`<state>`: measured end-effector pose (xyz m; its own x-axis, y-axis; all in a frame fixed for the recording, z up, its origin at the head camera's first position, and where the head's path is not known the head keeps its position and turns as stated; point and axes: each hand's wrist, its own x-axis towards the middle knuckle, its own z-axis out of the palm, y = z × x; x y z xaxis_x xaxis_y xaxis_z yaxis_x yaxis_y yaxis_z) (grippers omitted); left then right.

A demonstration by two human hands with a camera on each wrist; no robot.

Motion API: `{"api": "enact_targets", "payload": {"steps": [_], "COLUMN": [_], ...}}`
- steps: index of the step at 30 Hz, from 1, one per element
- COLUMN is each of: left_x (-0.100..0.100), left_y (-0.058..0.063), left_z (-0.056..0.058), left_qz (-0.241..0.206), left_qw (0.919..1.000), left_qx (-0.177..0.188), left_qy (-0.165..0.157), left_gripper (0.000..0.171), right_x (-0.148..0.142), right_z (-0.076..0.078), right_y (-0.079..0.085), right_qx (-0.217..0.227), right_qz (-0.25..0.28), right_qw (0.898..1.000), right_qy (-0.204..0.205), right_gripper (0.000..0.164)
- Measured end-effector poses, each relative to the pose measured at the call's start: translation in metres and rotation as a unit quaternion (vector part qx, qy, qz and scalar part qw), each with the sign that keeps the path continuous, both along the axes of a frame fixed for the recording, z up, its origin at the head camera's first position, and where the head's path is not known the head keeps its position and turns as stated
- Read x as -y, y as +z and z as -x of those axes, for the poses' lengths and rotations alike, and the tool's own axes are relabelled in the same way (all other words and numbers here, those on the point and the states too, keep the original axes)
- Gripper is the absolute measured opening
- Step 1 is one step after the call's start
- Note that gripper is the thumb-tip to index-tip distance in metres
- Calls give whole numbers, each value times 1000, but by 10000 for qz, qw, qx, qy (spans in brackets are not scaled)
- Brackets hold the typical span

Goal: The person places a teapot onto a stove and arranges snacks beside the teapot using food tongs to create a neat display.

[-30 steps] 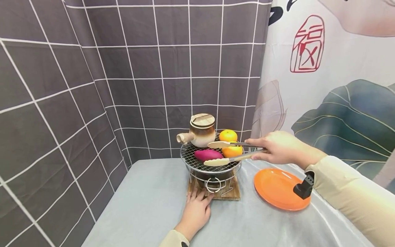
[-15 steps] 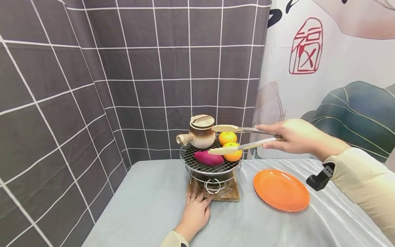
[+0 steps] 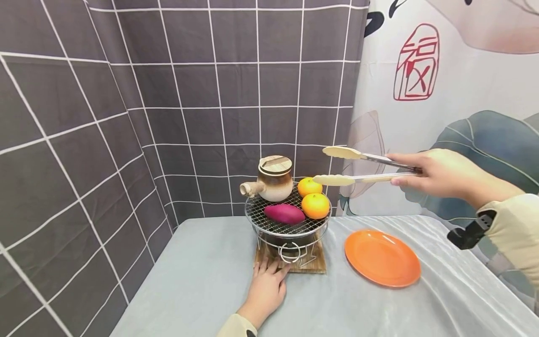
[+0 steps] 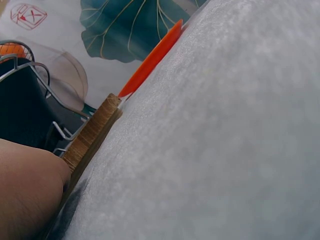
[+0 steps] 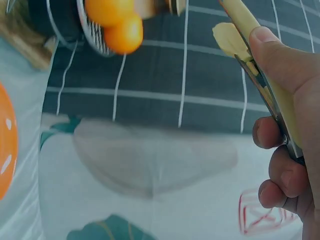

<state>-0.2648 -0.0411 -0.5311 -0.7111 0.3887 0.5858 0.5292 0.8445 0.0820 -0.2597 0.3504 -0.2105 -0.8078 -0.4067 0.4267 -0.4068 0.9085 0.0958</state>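
My right hand [image 3: 446, 175] grips a pair of tongs [image 3: 370, 171] with cream tips, raised in the air to the right of the grill. The tongs' arms are spread, with nothing between them. On the round wire grill [image 3: 275, 230] lie a purple sweet potato [image 3: 284, 214] and two oranges, a front one [image 3: 315, 206] and a rear one [image 3: 309, 186]. Behind them stands a small clay pot [image 3: 275, 185] with a wooden lid and side handle. My left hand [image 3: 265, 288] rests with extended fingers on the front edge of the wooden board [image 3: 313, 264] under the grill.
An orange plate [image 3: 382, 258] lies on the pale cloth-covered table [image 3: 202, 281], right of the grill. Dark checked fabric [image 3: 236, 84] hangs behind and along the left, and a white printed curtain [image 3: 375, 70] hangs at the right.
My right hand has lifted the tongs up and to the right, away from the oranges and sweet potato. The food stays on the grill, and my left hand has not moved.
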Motion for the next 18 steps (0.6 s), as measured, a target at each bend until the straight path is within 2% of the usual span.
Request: {"api": "enact_targets", "payload": {"steps": [10,18], "left_x": [-2,-2], "left_y": [1,1], "left_z": [3,1], "left_qz": [57,69], "left_qw": [9999,10000], "left_qx": [-106,41], "left_qy": [17,43], "left_gripper": [40,40], "right_x": [-63,-111], "right_z": [10,11], "right_y": [-16,-43], "right_qx": [450,936], "right_qz": [60,-134], "right_qw": [9940,9825], "right_qy": [-999,-1607], "right_gripper": [74,85]}}
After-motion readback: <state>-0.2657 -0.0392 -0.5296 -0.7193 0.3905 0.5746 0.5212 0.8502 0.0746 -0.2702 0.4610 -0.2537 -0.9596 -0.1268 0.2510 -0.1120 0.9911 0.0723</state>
